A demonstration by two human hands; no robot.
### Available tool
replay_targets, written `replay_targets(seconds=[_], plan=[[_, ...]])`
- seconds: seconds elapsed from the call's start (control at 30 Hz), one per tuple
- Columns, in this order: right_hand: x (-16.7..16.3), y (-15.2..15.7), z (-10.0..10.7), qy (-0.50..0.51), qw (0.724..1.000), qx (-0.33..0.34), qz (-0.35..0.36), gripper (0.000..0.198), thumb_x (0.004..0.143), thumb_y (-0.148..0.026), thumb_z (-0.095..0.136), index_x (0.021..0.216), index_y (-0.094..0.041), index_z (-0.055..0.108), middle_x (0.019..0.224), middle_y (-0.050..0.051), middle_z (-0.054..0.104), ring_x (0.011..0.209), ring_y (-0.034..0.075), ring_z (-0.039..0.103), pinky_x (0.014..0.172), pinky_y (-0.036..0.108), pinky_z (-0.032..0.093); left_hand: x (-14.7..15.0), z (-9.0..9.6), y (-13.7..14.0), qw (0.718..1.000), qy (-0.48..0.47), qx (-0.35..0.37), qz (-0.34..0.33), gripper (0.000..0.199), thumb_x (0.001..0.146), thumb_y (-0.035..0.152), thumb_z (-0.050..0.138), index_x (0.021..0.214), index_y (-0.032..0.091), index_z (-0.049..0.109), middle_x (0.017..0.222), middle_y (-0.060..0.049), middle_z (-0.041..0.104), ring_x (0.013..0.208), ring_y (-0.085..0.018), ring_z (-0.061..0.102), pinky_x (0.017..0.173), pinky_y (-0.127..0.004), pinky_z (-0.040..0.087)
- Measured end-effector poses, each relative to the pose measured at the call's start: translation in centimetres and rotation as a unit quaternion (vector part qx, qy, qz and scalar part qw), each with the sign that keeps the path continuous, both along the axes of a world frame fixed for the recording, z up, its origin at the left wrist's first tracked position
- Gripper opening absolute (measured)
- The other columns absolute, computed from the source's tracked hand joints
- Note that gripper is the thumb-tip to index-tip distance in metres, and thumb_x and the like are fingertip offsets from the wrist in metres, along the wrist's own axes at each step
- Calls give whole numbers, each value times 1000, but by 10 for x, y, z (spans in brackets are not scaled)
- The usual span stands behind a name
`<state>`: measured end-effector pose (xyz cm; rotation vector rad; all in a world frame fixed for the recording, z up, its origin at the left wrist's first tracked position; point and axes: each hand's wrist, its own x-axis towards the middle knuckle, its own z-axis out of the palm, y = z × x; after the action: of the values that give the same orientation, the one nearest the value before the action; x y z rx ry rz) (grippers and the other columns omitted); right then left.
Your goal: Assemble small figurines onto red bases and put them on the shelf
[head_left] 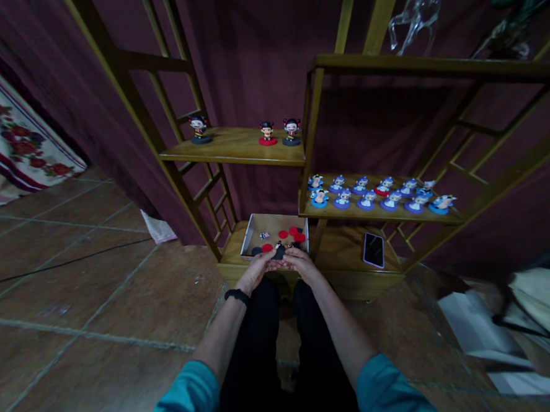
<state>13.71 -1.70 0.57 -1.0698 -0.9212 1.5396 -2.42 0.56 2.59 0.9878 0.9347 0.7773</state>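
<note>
Both hands meet at the near edge of a shallow cardboard box (249,235) on the lowest shelf. Between their fingers is a small black-haired figurine (280,249) with a dark base. My left hand (260,266), with a black band at the wrist, is closed on it from the left. From the right, my right hand (301,263) is closed on the same figurine. Inside the box lie several red discs (283,235), some dark discs (256,250) and a small white-and-dark piece (264,235). My fingers partly hide the figurine.
Three dark-haired figurines (267,133) stand on the upper left shelf (234,147). Several blue, purple and white figurines (366,198) fill the right shelf (387,216). A phone (373,250) lies lower right. Above stands a glass horse (417,17). White packaging (478,327) rests on the floor.
</note>
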Motion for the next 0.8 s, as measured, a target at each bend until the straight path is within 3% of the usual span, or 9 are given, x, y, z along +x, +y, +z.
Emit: replay_targets(seconds=[0.3, 0.57, 0.8], plan=[[0, 0, 1, 24, 999, -25, -3, 28, 66, -24, 66, 93, -18, 61, 80, 4, 70, 66, 13, 63, 66, 27, 49, 1, -1, -4, 997, -5, 71, 29, 38, 64, 42, 70, 85, 11, 68, 79, -9, 68, 65, -13, 59, 61, -24, 42], [0, -1, 3, 44, 998, -33, -11, 29, 71, -35, 64, 94, -19, 63, 76, 4, 69, 67, 13, 63, 65, 27, 51, 8, -2, -6, 987, 62, 131, 65, 38, 58, 40, 74, 83, 12, 66, 72, -4, 65, 64, -13, 57, 61, -23, 42], [1, -1, 0, 31, 999, -32, -20, 35, 63, -38, 71, 92, -20, 63, 80, 3, 68, 70, 14, 63, 67, 27, 50, 16, -8, -8, 963, 127, 228, 68, 37, 57, 35, 74, 86, 14, 65, 78, -4, 66, 70, -15, 58, 66, -26, 43]])
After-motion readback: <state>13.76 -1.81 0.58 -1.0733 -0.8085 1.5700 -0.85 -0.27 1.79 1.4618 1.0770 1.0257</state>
